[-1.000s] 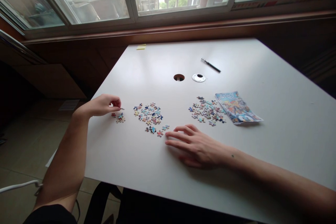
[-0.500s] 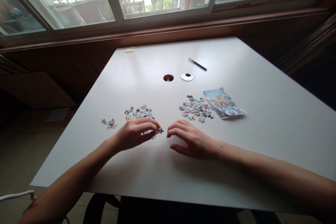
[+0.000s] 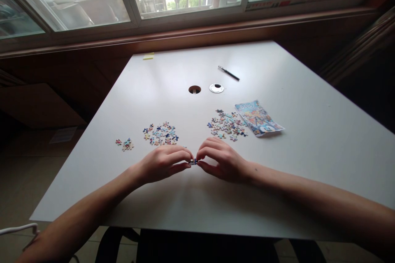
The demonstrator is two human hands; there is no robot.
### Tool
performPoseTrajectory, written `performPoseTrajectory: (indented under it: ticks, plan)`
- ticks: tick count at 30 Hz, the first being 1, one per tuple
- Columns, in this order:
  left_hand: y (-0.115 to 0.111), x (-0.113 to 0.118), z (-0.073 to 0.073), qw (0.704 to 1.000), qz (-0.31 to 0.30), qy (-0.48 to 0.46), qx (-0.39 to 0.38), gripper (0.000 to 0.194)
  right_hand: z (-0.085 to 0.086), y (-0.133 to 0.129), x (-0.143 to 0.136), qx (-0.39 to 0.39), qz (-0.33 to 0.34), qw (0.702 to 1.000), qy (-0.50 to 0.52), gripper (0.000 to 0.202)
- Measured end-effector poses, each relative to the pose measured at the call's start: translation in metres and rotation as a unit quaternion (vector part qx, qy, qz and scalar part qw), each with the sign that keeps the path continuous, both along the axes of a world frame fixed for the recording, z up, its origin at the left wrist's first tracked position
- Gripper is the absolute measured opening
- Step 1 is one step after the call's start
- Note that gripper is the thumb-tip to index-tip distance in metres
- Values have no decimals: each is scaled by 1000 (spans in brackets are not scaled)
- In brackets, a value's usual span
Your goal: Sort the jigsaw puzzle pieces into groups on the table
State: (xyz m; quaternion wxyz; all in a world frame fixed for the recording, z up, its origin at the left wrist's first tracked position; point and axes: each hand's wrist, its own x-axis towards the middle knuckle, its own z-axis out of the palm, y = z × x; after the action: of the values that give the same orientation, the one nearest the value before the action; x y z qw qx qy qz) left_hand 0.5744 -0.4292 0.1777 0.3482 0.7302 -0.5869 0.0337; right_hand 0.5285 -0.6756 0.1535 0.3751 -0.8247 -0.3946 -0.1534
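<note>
Across the white worktop [image 3: 311, 131], the left hand [image 3: 162, 162] and right hand [image 3: 226, 162] come nearly fingertip to fingertip, thumb and fingers of each pinched on what lies between them. Beyond the right hand and to its right lies the printed sheet [image 3: 258, 118]; just past its knuckles, the larger heap [image 3: 226, 125]. The second heap [image 3: 160, 133] sits beyond the left hand, the small cluster [image 3: 126, 144] to its left. Smallest is the held puzzle piece [image 3: 193, 162] — one or two joined, I cannot tell — best gripped lightly by its edges, kept level and any tab squarely aligned before pressing.
</note>
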Motion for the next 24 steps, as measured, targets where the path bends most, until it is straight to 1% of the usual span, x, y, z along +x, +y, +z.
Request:
performPoseTrajectory:
  ticks: [4, 7, 10, 12, 13, 15, 17, 20, 24]
  plan:
    - [0, -1, 0, 1000, -5, -2, 4, 17, -1, 2, -1, -12, -1, 1000, -11, 5]
    - [2, 5, -1, 1000, -6, -16, 3, 20, 5, -5, 6, -30, -9, 999, -16, 4]
    - [10, 19, -1, 997, 42, -47, -33, 20, 21, -27, 25, -61, -35, 998, 5, 7]
    - [18, 30, 1, 991, 92, -69, -66, 17, 33, -48, 39, -75, -55, 994, 62, 8]
    - [22, 36, 3, 987, 114, -81, -79, 16, 39, -58, 45, -91, -56, 989, 99, 8]
    - [30, 45, 7, 978, 150, -106, -94, 15, 47, -76, 54, -164, -16, 972, 166, 8]
    - [36, 51, 11, 970, 180, -128, -99, 13, 50, -87, 57, -228, -9, 954, 194, 6]
    - [43, 57, 13, 961, 209, -150, -98, 11, 49, -89, 55, -300, -37, 934, 192, 7]
    - [51, 65, 14, 953, 242, -163, -85, 9, 52, -82, 49, -358, -70, 915, 170, 11]
